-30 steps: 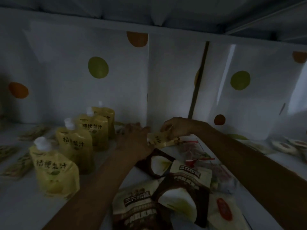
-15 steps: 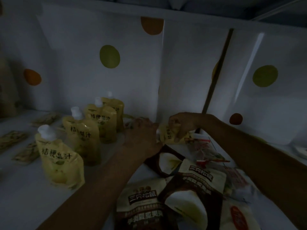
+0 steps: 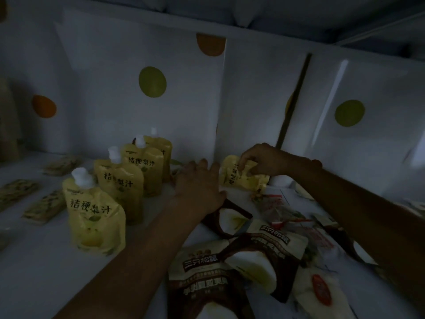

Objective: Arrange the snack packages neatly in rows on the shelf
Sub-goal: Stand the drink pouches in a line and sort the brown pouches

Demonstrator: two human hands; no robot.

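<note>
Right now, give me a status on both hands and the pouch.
Right hand gripping yellow pouch, lying sideways. Left hand flat and open beside it. Four upright pouches already in a row. Brown snack bags cluttered in front.

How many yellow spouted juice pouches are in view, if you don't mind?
5: four upright in a row, one on its side in the right hand. Others may be hidden.

Four upright yellow pouches (image 3: 119, 201), rowed

White back panels (image 3: 184, 116) with what look like coloured dots (image 3: 152, 85)
</note>
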